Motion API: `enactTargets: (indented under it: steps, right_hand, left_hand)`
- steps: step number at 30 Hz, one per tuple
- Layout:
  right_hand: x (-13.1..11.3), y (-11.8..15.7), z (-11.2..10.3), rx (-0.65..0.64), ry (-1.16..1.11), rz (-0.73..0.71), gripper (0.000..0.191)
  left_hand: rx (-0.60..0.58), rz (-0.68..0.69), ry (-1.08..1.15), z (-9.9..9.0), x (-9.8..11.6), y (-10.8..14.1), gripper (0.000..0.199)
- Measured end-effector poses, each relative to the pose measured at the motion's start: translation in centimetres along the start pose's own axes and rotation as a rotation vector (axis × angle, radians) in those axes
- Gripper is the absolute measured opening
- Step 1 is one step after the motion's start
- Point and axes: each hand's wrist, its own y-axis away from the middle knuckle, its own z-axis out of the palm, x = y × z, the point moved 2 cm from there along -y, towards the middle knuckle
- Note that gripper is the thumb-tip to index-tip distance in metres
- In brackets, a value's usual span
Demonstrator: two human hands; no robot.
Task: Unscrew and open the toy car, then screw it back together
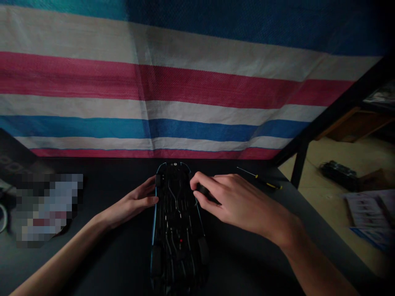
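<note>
While the model car [177,218] lies wheels-up on the worktop [120,259]: it could rock or skid if your left hand [137,200] eases off as your right hand [226,192] presses.
Dark object [204,190]: pinched between right thumb and fingers; too shadowed to identify; a slack pinch might drop it.
Left grip: thumb apart from fingers, against the model car's left side; can't tell how firm, so a one-sided brace may let it twist.
Screwdriver [268,181]: beyond your right hand, near the worktop's right edge; a sweep of that arm might roll it off.
Model car's place: between your hands, touching the left, just beside the right fingertips; contact there unclear.
</note>
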Motion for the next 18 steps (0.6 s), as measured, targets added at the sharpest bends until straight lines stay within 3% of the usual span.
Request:
enactTargets:
  steps: [4, 9, 11, 15, 16, 18]
  right_hand:
    - [0.9, -1.0, 1.4, 0.101, -0.105, 0.058, 0.022]
    - [3.4, -1.1, 4.2, 0.246, -0.73, 0.158, 0.038]
    - [5.0, -0.3, 4.3, 0.431, -0.909, 0.218, 0.037]
    - [9.1, 2.8, 2.9, 0.769, -0.884, 0.261, 0.04]
    - [10.2, 3.6, 2.5, 0.768, -0.792, 0.302, 0.036]
    - [12.4, 5.0, 2.4, 0.601, -0.505, 0.413, 0.026]
  left_hand:
    - [-0.022, -0.006, -0.005, -0.3, -0.1, 0.0, 0.069]
    - [-0.023, 0.018, 0.015, -0.2, -0.1, 0.0, 0.067]
    - [-0.031, 0.021, 0.018, -0.3, -0.1, 0.0, 0.066]
    - [-0.015, 0.001, 0.005, -0.5, -0.2, 0.0, 0.067]
    - [0.0, -0.008, -0.004, -0.6, -0.3, 0.0, 0.068]
    - [0.03, -0.026, -0.023, -0.8, -0.4, 0.0, 0.07]
